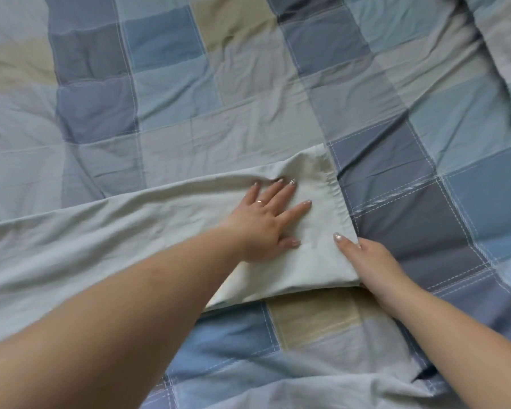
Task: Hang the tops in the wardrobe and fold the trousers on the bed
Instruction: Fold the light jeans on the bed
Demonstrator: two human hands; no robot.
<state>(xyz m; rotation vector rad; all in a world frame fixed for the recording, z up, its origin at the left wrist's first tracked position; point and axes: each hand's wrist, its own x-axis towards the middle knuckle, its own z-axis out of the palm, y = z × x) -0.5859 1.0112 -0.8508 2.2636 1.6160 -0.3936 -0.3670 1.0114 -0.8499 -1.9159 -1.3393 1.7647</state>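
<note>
trousers (160, 225) flat on bed (396, 187) | left hand (266, 222) pressing, fingers spread | right hand (366, 258) pinching hem corner

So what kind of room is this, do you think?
Most likely a bedroom. The hands work on a bed covered with a rumpled checked cover. The left hand presses flat on pale trousers laid across it, while the right hand pinches their hem corner.

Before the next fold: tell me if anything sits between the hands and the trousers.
Nothing visible does. The left hand lies flat on the trousers near the hem, and the right hand touches the hem edge. Only the checked bedcover surrounds them.
</note>
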